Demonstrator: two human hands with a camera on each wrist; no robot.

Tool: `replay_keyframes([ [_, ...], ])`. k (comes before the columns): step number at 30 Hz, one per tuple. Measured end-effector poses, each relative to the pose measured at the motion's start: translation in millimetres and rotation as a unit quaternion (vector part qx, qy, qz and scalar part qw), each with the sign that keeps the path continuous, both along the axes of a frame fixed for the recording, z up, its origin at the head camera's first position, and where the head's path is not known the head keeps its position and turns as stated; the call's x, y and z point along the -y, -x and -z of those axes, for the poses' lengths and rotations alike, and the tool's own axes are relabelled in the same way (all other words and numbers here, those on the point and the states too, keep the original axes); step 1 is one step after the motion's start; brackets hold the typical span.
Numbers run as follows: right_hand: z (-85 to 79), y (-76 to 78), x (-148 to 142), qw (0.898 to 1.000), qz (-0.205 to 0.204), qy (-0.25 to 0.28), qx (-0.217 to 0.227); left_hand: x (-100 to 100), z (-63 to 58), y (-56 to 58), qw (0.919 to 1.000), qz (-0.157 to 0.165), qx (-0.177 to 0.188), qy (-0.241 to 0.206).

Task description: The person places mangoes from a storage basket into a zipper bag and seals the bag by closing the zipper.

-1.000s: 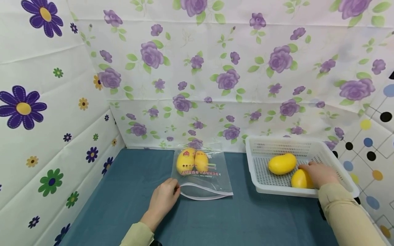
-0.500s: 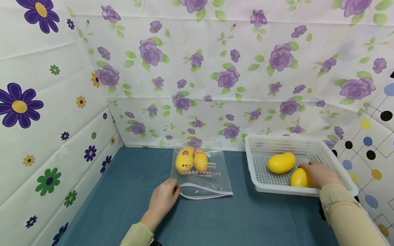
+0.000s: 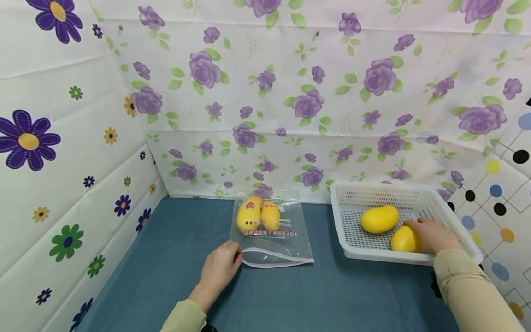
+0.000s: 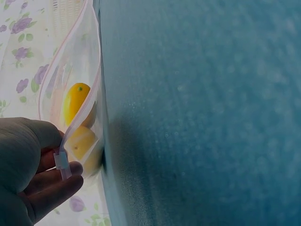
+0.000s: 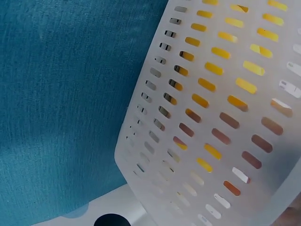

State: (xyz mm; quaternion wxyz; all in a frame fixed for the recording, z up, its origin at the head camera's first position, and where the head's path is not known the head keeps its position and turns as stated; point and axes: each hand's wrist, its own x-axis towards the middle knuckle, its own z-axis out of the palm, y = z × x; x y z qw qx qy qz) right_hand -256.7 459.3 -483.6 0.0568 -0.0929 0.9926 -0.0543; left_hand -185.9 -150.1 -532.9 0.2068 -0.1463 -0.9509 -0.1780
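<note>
On the table lies a clear zip bag [image 3: 290,249], its white-edged mouth gaping toward me, with two yellow mangoes [image 3: 270,216] inside. My left hand [image 3: 221,265] pinches the left corner of that mouth; in the left wrist view, thumb and fingers hold the edge by the zip slider [image 4: 61,160]. At the right, my right hand [image 3: 435,234] reaches into a white plastic basket [image 3: 348,251] and grips a mango [image 3: 404,239] from its right side. Its fingertips are partly hidden. Another mango [image 3: 379,219] lies just behind, to the left. The right wrist view shows mostly the basket's slotted wall [image 5: 155,136].
A dark blue cloth [image 3: 315,295] covers the table. Behind it rises a flowered sheet [image 3: 257,115], with a daisy-print sheet [image 3: 74,193] at the left and a dotted sheet [image 3: 502,221] at the right. The basket's raised rim surrounds the right hand's work.
The camera has shifted slightly. Both hands, the zip bag and the mangoes stay practically where they were.
</note>
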Motion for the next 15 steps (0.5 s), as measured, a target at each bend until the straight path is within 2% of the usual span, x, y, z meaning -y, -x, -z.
replay_keyframes([
  [6, -5.7, 1.9, 0.0, 1.000, 0.006, 0.015, 0.019, -0.4, -1.0, 0.5, 1.0000, -0.002, 0.002, 0.000],
  [10, -11.5, 2.7, -1.7, 1.000, 0.000, 0.019, 0.015, -0.6, -1.9, 0.4, 1.0000, -0.003, 0.002, -0.003],
  [15, -17.5, -0.8, -7.8, 0.998, -0.002, 0.054, 0.014, -0.8, -2.7, -0.3, 1.0000, -0.005, -0.002, -0.003],
])
